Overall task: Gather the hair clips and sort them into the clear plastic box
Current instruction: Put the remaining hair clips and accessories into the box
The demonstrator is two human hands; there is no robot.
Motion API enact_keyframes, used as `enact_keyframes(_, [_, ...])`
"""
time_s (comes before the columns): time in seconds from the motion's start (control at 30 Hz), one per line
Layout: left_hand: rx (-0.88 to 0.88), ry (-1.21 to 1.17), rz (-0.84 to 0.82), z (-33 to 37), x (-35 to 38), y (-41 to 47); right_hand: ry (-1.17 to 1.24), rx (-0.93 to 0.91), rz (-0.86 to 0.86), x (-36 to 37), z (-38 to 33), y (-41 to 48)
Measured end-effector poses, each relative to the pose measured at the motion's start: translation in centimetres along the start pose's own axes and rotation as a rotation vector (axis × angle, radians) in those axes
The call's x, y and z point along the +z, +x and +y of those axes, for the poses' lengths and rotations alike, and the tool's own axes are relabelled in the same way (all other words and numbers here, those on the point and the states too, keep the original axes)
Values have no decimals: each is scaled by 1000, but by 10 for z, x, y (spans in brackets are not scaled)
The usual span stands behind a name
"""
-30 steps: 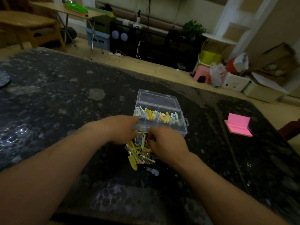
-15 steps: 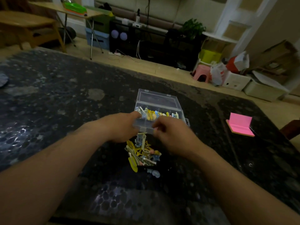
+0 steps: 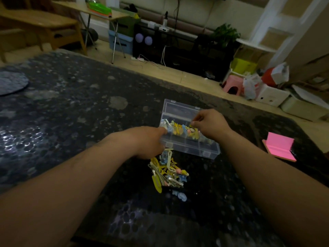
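Observation:
A clear plastic box (image 3: 204, 152) lies open on the dark speckled table, its lid (image 3: 179, 107) folded back. Inside sits a row of yellow, blue and white hair clips (image 3: 179, 130). My left hand (image 3: 147, 141) grips the box's near left corner. My right hand (image 3: 210, 124) hovers over the box's right half, fingertips pinched together on a small clip above the row. A loose pile of hair clips (image 3: 167, 172) lies on the table just in front of the box, with a blue clip (image 3: 181, 196) apart at its near side.
A pink sticky-note pad (image 3: 279, 148) lies on the table to the right. A grey round mat (image 3: 10, 82) sits at the far left edge. Beyond the table are a pink stool (image 3: 233, 85), boxes and a wooden bench (image 3: 41, 24).
My right hand has risen from the pile and moved forward over the box with a clip. My left hand has shifted slightly to the box's corner.

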State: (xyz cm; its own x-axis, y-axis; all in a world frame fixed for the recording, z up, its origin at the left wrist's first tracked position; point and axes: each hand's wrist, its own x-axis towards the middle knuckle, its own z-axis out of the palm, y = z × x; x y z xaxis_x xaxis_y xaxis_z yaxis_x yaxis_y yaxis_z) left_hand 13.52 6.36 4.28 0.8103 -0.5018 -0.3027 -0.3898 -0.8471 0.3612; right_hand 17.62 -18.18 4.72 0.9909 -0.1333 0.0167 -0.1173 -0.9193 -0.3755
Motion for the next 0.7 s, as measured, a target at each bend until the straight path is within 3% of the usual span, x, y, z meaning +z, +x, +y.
enact_keyframes(0.23, [20, 19, -9, 1, -2, -1, -1, 89, 53, 8, 8, -1])
enact_keyframes(0.5, [36, 24, 51, 3, -5, -8, 102, -73, 213, -8, -4, -66])
enact_keyframes(0.7, [25, 29, 180, -5, -5, -28, 70, -174, -11, -1, -15, -102])
